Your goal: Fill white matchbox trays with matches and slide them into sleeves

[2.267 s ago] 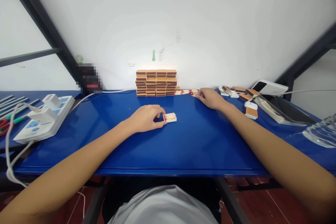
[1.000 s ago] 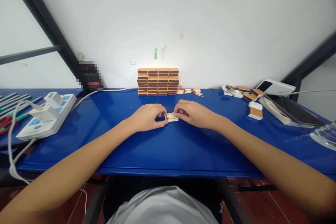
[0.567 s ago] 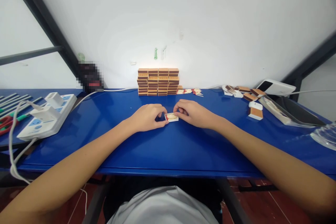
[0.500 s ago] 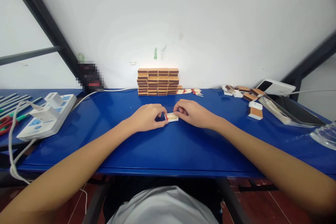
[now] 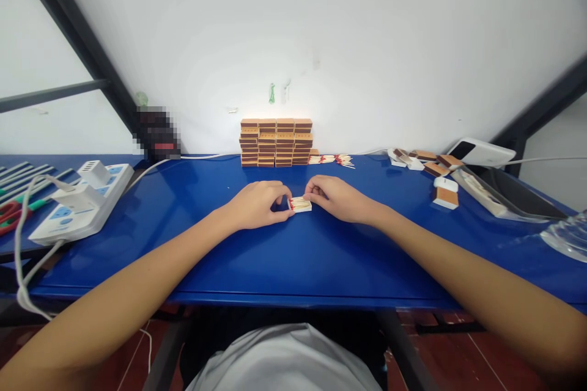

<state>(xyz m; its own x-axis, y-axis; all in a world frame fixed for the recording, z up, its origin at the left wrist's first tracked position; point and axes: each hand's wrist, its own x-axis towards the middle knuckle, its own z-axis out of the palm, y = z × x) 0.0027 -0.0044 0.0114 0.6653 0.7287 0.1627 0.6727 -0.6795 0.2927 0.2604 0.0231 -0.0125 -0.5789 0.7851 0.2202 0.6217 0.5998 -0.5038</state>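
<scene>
A small white matchbox tray (image 5: 302,209) lies on the blue table, filled with red-tipped matches (image 5: 300,202). My left hand (image 5: 259,204) grips the tray's left end between thumb and fingers. At the right end, my right hand (image 5: 337,197) has its thumb and forefinger pinched together, touching the matches; whether a match is between the fingertips is too small to tell. Behind my hands stands a stack of brown matchboxes (image 5: 276,143) against the wall. To its right is a pile of loose matches (image 5: 337,160).
On the left sit a white power strip (image 5: 87,201) with chargers and cables, and red-handled scissors (image 5: 16,214). Right side: matchbox sleeves (image 5: 435,165), a white device (image 5: 481,151), an earbud case (image 5: 446,184) and a clear plastic object (image 5: 568,238). The blue table (image 5: 284,269) ends near my body.
My right hand has shifted very slightly at the tray's right end. The tray and my left hand stay in place.
</scene>
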